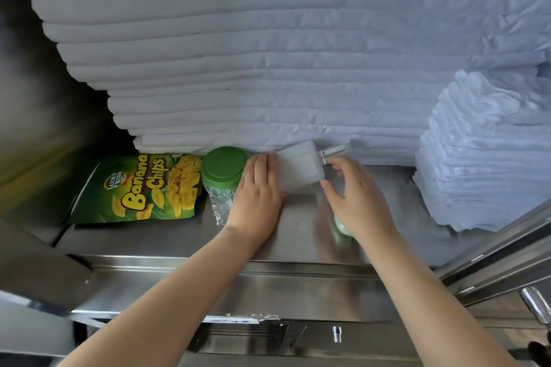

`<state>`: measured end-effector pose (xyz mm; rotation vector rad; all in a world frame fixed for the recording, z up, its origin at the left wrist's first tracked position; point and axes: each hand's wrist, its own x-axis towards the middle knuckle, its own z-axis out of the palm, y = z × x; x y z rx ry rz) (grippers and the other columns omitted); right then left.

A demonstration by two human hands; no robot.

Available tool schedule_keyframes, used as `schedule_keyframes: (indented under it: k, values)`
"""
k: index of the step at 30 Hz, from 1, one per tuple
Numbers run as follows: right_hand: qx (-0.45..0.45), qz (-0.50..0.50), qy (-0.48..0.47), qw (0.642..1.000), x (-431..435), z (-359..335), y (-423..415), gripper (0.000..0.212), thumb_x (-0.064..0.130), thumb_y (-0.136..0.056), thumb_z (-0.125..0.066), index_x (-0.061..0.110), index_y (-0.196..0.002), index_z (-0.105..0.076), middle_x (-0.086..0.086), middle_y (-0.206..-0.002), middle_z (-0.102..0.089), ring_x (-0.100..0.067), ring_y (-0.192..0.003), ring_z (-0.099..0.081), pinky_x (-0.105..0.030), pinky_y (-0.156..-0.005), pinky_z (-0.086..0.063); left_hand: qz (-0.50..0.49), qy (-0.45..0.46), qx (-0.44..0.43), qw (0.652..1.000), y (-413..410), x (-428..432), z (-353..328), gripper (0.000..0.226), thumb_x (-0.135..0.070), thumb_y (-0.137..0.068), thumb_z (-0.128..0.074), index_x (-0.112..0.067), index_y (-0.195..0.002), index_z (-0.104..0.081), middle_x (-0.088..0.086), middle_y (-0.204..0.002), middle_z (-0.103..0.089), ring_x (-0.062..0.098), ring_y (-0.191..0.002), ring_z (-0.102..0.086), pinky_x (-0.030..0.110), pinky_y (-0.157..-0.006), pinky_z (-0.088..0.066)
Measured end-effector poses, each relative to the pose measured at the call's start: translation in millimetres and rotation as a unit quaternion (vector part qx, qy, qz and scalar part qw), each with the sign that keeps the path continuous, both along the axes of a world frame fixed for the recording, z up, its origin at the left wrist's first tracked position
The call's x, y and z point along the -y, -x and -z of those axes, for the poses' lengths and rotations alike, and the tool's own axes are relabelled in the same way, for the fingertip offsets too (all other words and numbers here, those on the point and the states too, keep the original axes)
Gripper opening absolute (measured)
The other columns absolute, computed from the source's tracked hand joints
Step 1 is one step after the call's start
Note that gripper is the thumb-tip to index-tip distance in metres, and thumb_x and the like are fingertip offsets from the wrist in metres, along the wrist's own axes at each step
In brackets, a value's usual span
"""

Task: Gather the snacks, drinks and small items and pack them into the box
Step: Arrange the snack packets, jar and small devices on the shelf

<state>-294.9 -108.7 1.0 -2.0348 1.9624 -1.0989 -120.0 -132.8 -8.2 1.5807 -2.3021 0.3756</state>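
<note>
Two hands work at the translucent white box (299,171), which lies on the steel desk (283,238) against the stacked white towels (268,68). Left hand (258,188): fingers straight and pressed together, laid on the box's left edge. Right hand (354,197): fingers curled at the box's right edge; motion blur hides whether they pinch it. Step in hand: probably taking hold of the box. The next move calls for a firm two-sided hold that clears the green-lidded jar (223,168) just beside it. The banana chips bag (140,188) is not yet packed.
</note>
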Motion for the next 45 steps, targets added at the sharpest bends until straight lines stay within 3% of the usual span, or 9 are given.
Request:
schedule_keyframes:
  k: [8, 16, 21, 23, 27, 31, 36, 40, 45]
  values:
    - [0.158, 0.018, -0.035, 0.987, 8.7, -1.2, -29.6, 0.045, 0.022, -0.083, -0.066, 0.020, -0.125, -0.050, 0.006, -0.125, -0.057, -0.013, -0.114, -0.054, -0.036, -0.093, -0.047, 0.009, -0.013, -0.118, 0.993, 2.4, -0.7, -0.4, 0.075, -0.018, -0.061, -0.081, 0.012, -0.123, -0.050, 0.025, -0.111, -0.056, 0.040, -0.106, -0.055, 0.042, -0.092, -0.049]
    - [0.187, 0.005, 0.084, 0.979, 1.7, -4.4, -41.7, 0.042, -0.003, -0.080, -0.065, 0.013, -0.118, -0.059, 0.005, -0.114, -0.055, -0.019, -0.103, -0.060, -0.036, -0.090, -0.051, 0.017, -0.012, -0.153, 0.988, -3.0, -8.0, -5.5, 0.092, -0.028, -0.050, -0.088, 0.004, -0.127, -0.050, 0.017, -0.103, -0.056, 0.033, -0.093, -0.057, 0.035, -0.075, -0.052]
    - [0.112, -0.047, 0.134, 0.983, 7.5, -13.5, -49.7, 0.044, -0.007, -0.075, -0.067, 0.011, -0.115, -0.061, 0.002, -0.113, -0.053, -0.023, -0.106, -0.057, -0.042, -0.091, -0.049, -0.001, -0.002, -0.145, 0.989, -3.9, -13.8, -4.8, 0.105, -0.036, -0.049, -0.089, 0.007, -0.133, -0.044, 0.020, -0.108, -0.058, 0.033, -0.094, -0.060, 0.034, -0.075, -0.055]
    - [0.090, -0.065, 0.142, 0.984, 12.3, -15.5, -49.6, 0.044, -0.013, -0.073, -0.064, 0.009, -0.111, -0.062, -0.002, -0.111, -0.055, -0.022, -0.103, -0.057, -0.036, -0.093, -0.048, -0.005, -0.002, -0.139, 0.990, -5.3, -16.5, -3.1, 0.103, -0.039, -0.052, -0.087, 0.006, -0.133, -0.044, 0.021, -0.112, -0.058, 0.033, -0.097, -0.061, 0.034, -0.074, -0.056]
    - [0.022, -0.089, 0.147, 0.985, 17.2, -13.7, -51.9, 0.043, -0.015, -0.070, -0.064, 0.011, -0.104, -0.065, -0.001, -0.105, -0.057, -0.014, -0.099, -0.050, -0.008, -0.088, -0.037, -0.002, 0.016, -0.109, 0.994, -3.9, -21.1, 2.7, 0.090, -0.034, -0.062, -0.084, 0.004, -0.133, -0.045, 0.020, -0.115, -0.057, 0.031, -0.104, -0.060, 0.032, -0.080, -0.055]
    - [0.102, -0.092, 0.121, 0.983, 25.6, -17.5, -48.3, 0.043, -0.007, -0.068, -0.072, 0.013, -0.105, -0.062, 0.005, -0.105, -0.052, -0.013, -0.097, -0.057, -0.033, -0.086, -0.052, -0.005, 0.023, -0.093, 0.995, 0.0, -14.5, -1.8, 0.090, -0.033, -0.055, -0.087, 0.003, -0.129, -0.050, 0.023, -0.111, -0.057, 0.033, -0.095, -0.061, 0.034, -0.080, -0.053]
    - [0.194, -0.100, 0.137, 0.966, 25.8, -14.0, -49.5, 0.045, -0.008, -0.073, -0.070, 0.013, -0.111, -0.057, 0.004, -0.112, -0.048, 0.003, -0.100, -0.056, -0.027, -0.087, -0.053, -0.014, 0.027, -0.072, 0.997, -0.5, -15.0, -1.2, 0.085, -0.040, -0.062, -0.083, -0.001, -0.129, -0.049, 0.019, -0.115, -0.055, 0.032, -0.094, -0.057, 0.034, -0.084, -0.049]
    - [0.268, -0.036, 0.024, 0.962, 28.2, -6.8, -58.1, 0.051, 0.009, -0.078, -0.072, 0.016, -0.123, -0.050, 0.006, -0.109, -0.058, 0.003, -0.093, -0.060, -0.017, -0.079, -0.051, 0.029, 0.093, -0.082, 0.992, -1.2, -15.6, -4.5, 0.087, -0.038, -0.053, -0.087, -0.001, -0.119, -0.043, 0.011, -0.116, -0.039, 0.028, -0.098, -0.045, 0.033, -0.076, -0.052]
    - [0.306, -0.084, 0.008, 0.948, 29.7, -7.1, -57.8, 0.047, -0.003, -0.078, -0.069, 0.018, -0.118, -0.053, 0.008, -0.099, -0.065, 0.002, -0.087, -0.062, -0.013, -0.076, -0.050, -0.013, 0.011, -0.074, 0.997, -5.4, -21.8, -0.5, 0.077, -0.036, -0.060, -0.083, -0.005, -0.125, -0.055, 0.017, -0.121, -0.057, 0.030, -0.096, -0.060, 0.034, -0.080, -0.052]
